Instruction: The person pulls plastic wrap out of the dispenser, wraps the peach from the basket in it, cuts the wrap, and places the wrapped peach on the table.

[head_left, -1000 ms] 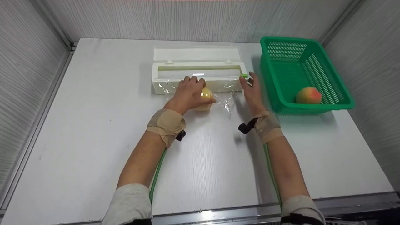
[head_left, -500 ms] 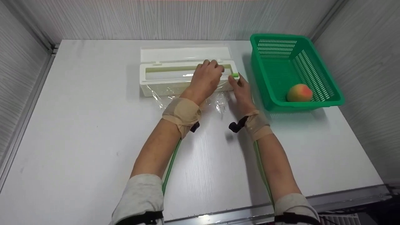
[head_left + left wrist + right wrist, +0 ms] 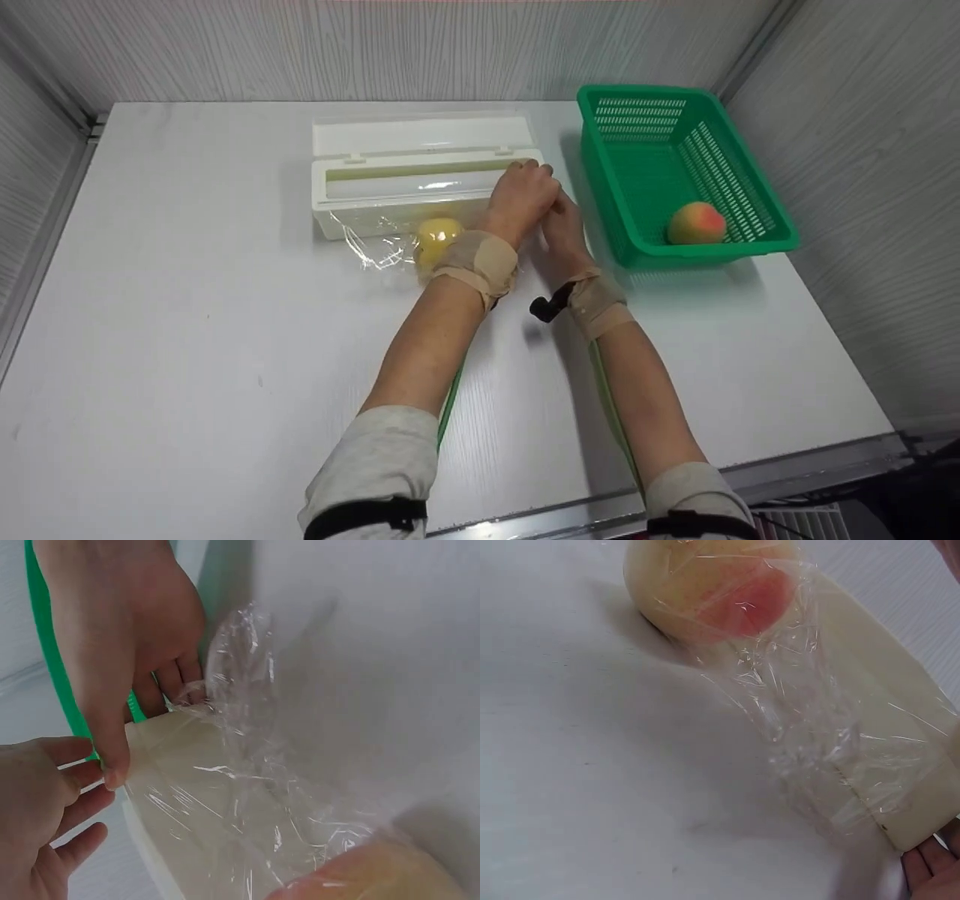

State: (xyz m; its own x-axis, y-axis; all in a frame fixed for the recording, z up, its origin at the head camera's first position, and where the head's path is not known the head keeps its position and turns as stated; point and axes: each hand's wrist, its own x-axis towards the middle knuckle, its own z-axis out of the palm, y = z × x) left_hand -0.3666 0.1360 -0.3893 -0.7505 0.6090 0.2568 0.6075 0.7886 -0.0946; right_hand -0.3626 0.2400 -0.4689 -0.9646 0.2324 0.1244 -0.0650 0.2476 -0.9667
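A long white cling film dispenser [image 3: 390,217] stands lid up at the back. Film [image 3: 375,251] hangs from its front and lies over a yellow and pink peach [image 3: 437,236] on the table. My right hand [image 3: 564,236] grips the dispenser's right end: in the left wrist view its thumb [image 3: 112,772] is at the top corner and its fingers curl round the end face. My left hand [image 3: 523,196] reaches across to that corner, fingertips against the right thumb. The green slider is mostly hidden there; I cannot tell whether the left fingers pinch it.
A green plastic basket [image 3: 637,240] stands right of the dispenser, close to my right hand, with another peach [image 3: 696,223] in it. Wood-grain panels [image 3: 450,52] rise behind and at the sides. A metal edge [image 3: 810,461] runs along the table's front.
My left hand has let go of the wrapped peach and moved right, over the dispenser, to the slider corner. My right hand has closed in on the dispenser's end. The head view has shifted.
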